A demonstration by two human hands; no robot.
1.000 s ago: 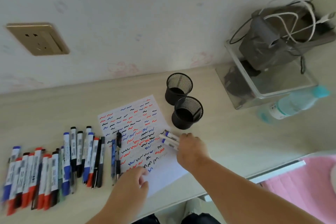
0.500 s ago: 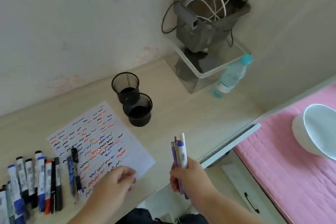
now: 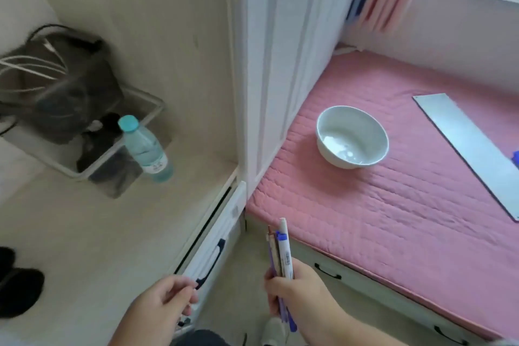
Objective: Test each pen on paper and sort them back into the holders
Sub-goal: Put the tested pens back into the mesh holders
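My right hand point(image 3: 300, 298) grips a small bundle of pens point(image 3: 280, 253), white and blue, held upright off the desk's right edge, in front of the pink mattress. My left hand point(image 3: 165, 309) hovers at the desk's front right corner with loosely curled fingers and holds nothing. Two black mesh pen holders point(image 3: 16, 289) show only partly at the far left edge, blurred. The test paper and the rows of pens are out of view.
A water bottle point(image 3: 146, 149) stands on the desk point(image 3: 98, 233) beside a clear box point(image 3: 112, 177) with a grey device and cables. A white bowl point(image 3: 352, 136) and a grey board point(image 3: 466, 146) lie on the pink mattress point(image 3: 393, 219). White drawers with dark handles sit below.
The view has swung far right, off the paper and onto the bed. My right hand lifted the pens from the paper and carried them right, past the desk edge. My left hand left the paper.
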